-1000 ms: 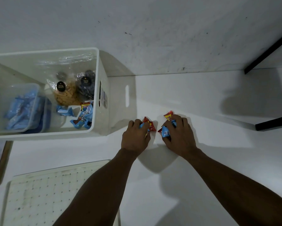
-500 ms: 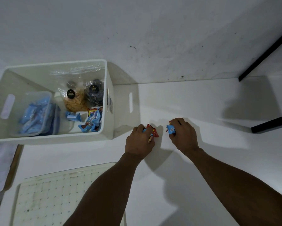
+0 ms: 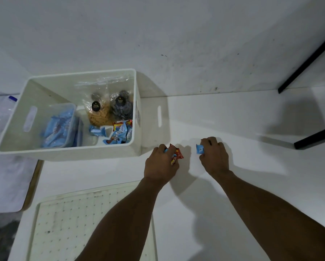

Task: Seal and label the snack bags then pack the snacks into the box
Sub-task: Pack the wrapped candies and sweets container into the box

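At the left stands the white box [image 3: 67,152] on the table [image 3: 261,185], its near wall just left of the hands. Inside it, a clear tub [image 3: 71,117] of pale blue wrappers sits against the left side. Beside the tub, toward the far right corner, lean a tan snack bag [image 3: 98,115] and a dark snack bag [image 3: 122,110], each with a round black label. In front of these lie loose packets [image 3: 120,134] in blue and red. Nearer the person, a white dotted board [image 3: 73,223] lies flat below the box. The left hand [image 3: 160,163] hovers close to the box's near right corner, fingers curled round a red packet [image 3: 178,155] whose end sticks out to the right. Just beside it, a little apart, the right hand [image 3: 215,159] pinches a blue packet [image 3: 200,149] at its fingertips. Both packets are outside the box, over the table. Two black bars [image 3: 308,59] cross the far right.
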Demonstrator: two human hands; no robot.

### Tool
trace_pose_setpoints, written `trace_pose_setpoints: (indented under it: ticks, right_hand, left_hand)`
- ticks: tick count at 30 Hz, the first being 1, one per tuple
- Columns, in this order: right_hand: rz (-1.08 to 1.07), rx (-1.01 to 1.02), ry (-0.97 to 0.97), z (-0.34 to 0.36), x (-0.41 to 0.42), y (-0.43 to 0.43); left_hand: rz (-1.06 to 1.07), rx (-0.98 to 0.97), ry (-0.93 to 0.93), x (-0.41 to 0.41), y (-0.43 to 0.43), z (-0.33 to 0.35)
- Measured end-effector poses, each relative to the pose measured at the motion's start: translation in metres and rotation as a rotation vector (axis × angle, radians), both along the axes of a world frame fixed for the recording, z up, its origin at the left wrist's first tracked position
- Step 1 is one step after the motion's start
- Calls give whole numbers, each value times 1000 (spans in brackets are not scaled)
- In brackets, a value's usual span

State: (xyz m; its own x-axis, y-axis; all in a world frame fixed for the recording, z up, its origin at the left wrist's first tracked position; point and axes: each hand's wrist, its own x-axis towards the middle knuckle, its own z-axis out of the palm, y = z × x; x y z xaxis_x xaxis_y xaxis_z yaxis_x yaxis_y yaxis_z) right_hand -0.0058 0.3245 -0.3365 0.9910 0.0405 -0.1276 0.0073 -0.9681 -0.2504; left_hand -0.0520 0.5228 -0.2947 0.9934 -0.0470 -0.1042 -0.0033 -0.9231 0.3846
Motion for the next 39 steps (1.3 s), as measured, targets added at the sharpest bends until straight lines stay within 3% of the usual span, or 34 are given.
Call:
trace_pose_setpoints:
  ticks: [9,15,19,23,29,34,39]
  right_hand:
    - [13,119,-119,20,-6,-5]
    - [-7,318,-277,109,48,23]
    - [43,464,-213,178,70,78]
    - [144,553,-100,211,61,152]
    - [293,609,94,200,43,241]
    - [266,597,124,184,59,267]
    - [229,564,211,176,78,267]
  left_hand:
    - [-31,-38,-113,2,0,25]
    - [-89,-3,-395,38,5,95]
    - [45,38,-532,60,66,141]
    - [148,54,-376,57,147,154]
    - [150,-44,-136,47,220,142]
    - [158,-174,-21,64,236,125]
    - [170,-175,133,80,242,110]
